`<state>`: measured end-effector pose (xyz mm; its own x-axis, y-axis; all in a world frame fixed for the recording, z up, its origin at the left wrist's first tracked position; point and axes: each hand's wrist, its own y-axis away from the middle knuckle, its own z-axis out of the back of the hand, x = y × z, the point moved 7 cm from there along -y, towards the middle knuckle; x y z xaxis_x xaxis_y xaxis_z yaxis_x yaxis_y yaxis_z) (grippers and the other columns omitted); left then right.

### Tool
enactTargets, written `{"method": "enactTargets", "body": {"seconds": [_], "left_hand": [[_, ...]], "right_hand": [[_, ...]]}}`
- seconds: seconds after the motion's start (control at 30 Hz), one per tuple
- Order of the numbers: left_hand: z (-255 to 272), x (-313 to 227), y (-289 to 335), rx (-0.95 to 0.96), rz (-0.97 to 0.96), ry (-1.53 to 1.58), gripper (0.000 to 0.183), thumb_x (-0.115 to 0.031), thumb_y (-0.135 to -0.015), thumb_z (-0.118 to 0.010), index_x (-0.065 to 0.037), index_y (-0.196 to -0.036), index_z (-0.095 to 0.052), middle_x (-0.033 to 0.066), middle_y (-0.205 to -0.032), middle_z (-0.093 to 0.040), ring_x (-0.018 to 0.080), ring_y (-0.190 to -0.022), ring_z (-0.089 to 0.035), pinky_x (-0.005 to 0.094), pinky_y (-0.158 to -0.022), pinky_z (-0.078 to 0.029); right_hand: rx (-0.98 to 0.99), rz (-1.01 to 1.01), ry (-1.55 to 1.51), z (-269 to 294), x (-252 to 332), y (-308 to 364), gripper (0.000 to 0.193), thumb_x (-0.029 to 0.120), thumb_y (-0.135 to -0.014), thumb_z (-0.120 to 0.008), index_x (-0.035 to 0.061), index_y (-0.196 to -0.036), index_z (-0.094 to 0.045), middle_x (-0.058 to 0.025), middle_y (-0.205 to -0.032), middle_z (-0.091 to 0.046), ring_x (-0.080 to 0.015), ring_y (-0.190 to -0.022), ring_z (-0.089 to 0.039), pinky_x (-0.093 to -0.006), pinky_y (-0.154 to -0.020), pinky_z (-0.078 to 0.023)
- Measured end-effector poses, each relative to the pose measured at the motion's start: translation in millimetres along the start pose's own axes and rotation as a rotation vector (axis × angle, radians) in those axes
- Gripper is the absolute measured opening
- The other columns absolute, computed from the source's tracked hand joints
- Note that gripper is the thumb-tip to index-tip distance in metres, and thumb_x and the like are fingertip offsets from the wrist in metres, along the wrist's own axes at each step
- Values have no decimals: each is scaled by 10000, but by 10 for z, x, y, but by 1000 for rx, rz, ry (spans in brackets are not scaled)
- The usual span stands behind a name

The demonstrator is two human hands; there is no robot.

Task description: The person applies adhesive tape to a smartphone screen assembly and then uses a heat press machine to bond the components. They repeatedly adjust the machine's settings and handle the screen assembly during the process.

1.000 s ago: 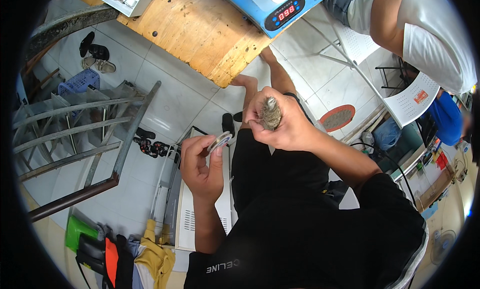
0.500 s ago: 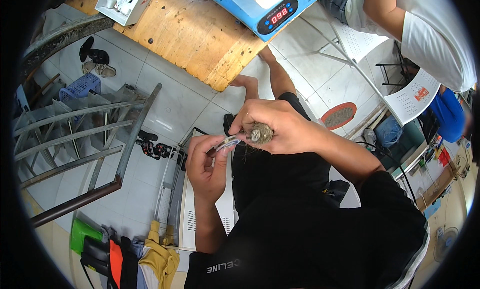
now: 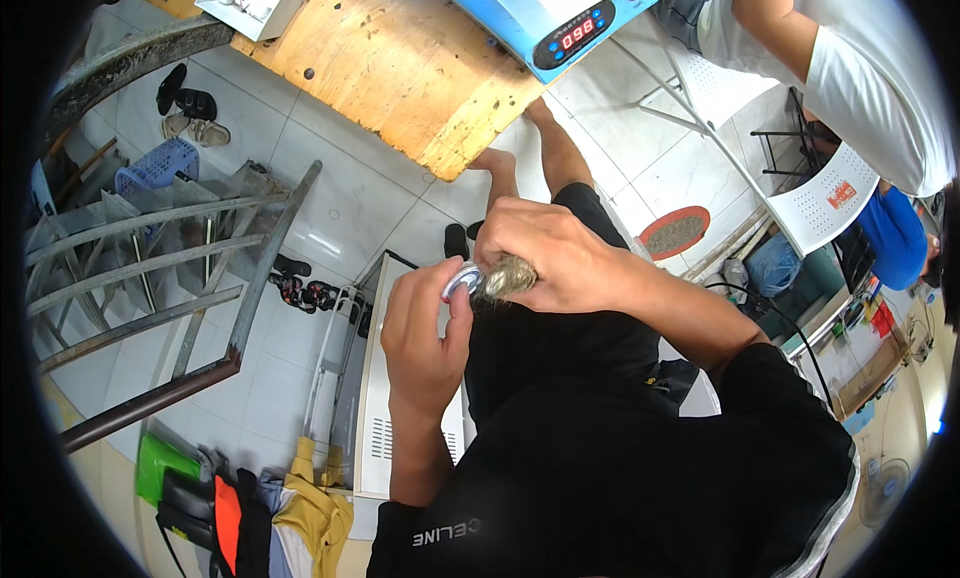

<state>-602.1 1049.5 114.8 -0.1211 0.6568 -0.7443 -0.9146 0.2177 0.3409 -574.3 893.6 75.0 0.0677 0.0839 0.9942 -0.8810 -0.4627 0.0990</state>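
Between thumb and fingertips of the left hand [image 3: 422, 343]: small round disc [image 3: 462, 280], whitish, pinched. Just right of those fingertips, right hand [image 3: 560, 258], fingers curled tight around a grey-brown fibrous bundle [image 3: 512, 278], end poking out toward the disc; touching or just apart, can't tell. Beyond the fingers, well apart: wooden table [image 3: 400, 68], blue machine [image 3: 500, 13] on it. Below the fingers: black clothing [image 3: 560, 348].
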Motion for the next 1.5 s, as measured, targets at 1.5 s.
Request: {"method": "enactTargets", "body": {"seconds": [1.5], "left_hand": [[-180, 467, 127, 150, 6, -173, 86, -71, -946, -551, -8, -888, -558, 190, -857, -546, 412, -846, -540, 508, -751, -443]], "right_hand": [[149, -480, -270, -552, -331, 226, 248, 181, -894, -796, -9, -931, -641, -197, -746, -633, -350, -697, -655, -423, -667, -508]]}}
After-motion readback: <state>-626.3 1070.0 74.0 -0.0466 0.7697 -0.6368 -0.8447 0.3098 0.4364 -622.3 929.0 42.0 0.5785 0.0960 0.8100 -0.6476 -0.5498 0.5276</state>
